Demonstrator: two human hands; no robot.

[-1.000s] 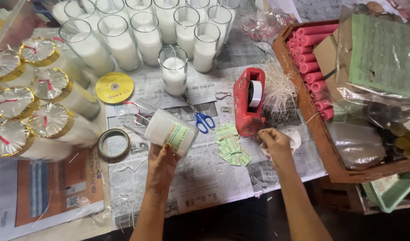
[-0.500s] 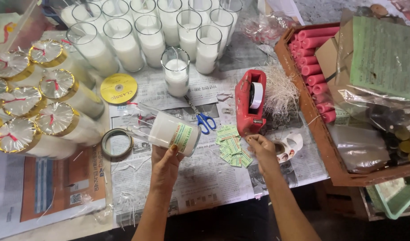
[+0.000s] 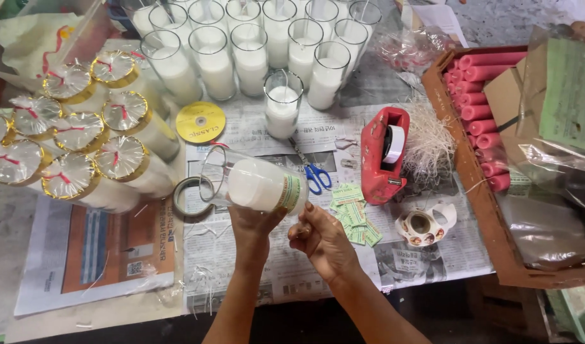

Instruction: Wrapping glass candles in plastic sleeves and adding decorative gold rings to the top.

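Nearest the camera, the left hand (image 3: pixel 253 224) is seen gripping the base end of a glass jar candle (image 3: pixel 254 183), fingers wrapped round the glass. The jar is held tilted almost on its side above the newspaper-covered worktop (image 3: pixel 292 267), its open mouth pointing away from the scissors. A green label is already seen on the jar near its base.

The right hand (image 3: pixel 321 237) is raised just beside the jar's base, fingers loosely curled and pressed together at the tips; whether something small is pinched between them cannot be told.

Just beyond the right hand, on the side away from the jar, a heap of loose green labels (image 3: pixel 353 213) lies on the newspaper. Blue-handled scissors (image 3: pixel 315 173) lie close behind the jar. A red tape dispenser (image 3: pixel 383 156) stands past the labels, with a roll of round stickers (image 3: pixel 423 224) in front of it. A tape ring (image 3: pixel 187 196) lies under the jar's mouth, and a yellow disc (image 3: pixel 201 121) lies farther back.

Judged from the layout, the work is partly done: a group of wrapped candles with gold rims (image 3: pixel 82 146) lies finished beyond the jar's mouth, while a row of unwrapped glass candles (image 3: pixel 254 48) stands at the far edge awaiting treatment. A crate of pink rolled candles (image 3: pixel 480 108) stands beyond the dispenser.
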